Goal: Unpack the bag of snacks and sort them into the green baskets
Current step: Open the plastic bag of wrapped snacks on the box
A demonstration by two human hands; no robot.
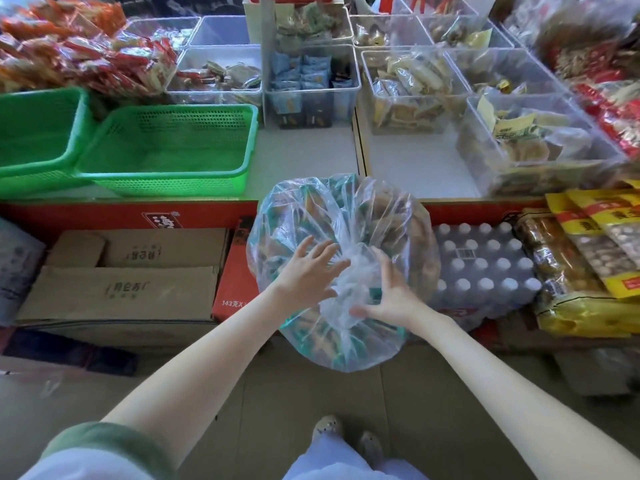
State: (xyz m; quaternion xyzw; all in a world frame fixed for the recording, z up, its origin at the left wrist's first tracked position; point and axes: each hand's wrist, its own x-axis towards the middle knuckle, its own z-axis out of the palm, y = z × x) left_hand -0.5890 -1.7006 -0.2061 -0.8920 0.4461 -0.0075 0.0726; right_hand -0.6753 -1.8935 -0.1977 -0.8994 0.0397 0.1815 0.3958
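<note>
A big clear plastic bag of snacks (341, 220), full of teal and brown packets, stands on the floor against the shelf front. Its gathered neck sits between my two hands. My left hand (308, 271) lies on the bag's top with fingers spread and straight, touching the plastic. My right hand (389, 294) touches the bunched plastic at the neck with its fingers stretched out, none curled round it. Two green baskets stand on the shelf at the left, the nearer one (166, 150) with nothing in it, the other (38, 129) cut off by the frame edge.
Clear bins of packaged snacks (311, 84) fill the shelf behind and to the right. Cardboard boxes (117, 285) lie left of the bag, a shrink-wrapped pack of bottles (485, 265) and yellow snack bags (595, 251) to its right. My feet (346, 434) are below.
</note>
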